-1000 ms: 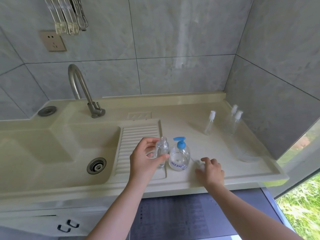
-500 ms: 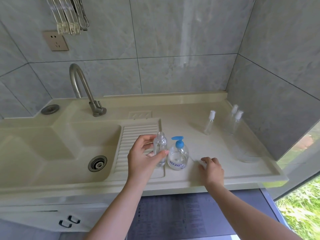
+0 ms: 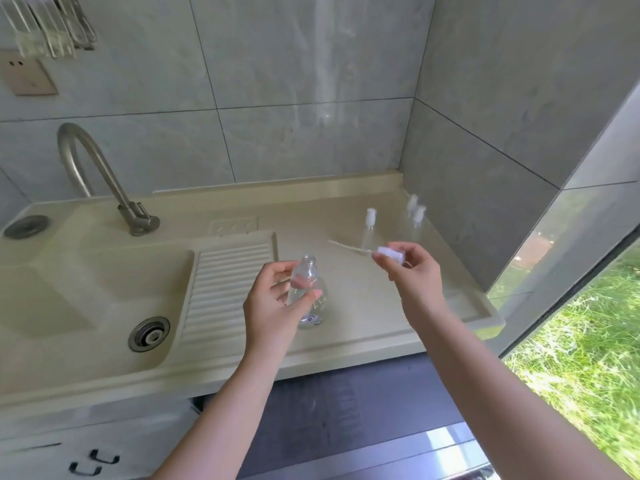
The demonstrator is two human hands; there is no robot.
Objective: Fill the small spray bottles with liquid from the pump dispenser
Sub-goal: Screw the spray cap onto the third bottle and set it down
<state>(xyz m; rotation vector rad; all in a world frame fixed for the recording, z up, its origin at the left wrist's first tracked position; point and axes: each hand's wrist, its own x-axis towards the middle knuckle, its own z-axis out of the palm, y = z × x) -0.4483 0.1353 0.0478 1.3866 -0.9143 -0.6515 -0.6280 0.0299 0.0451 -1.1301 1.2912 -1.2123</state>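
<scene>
While uncapped, small spray bottle (image 3: 304, 282) within curled left fingers (image 3: 304, 297); white spray cap (image 3: 390, 253) pinched by right fingers (image 3: 381, 263).

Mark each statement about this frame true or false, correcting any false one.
1. The left hand holds a small clear bottle with an uncapped neck. True.
2. The right hand is empty. False: it pinches a white spray cap with its dip tube attached.
3. Capped spray bottles stand on the counter toward the right wall. True.
4. Water runs from the faucet. False: no stream shows.
5. The held bottle stands in the sink basin. False: it is held up near the ribbed drainboard.
</scene>
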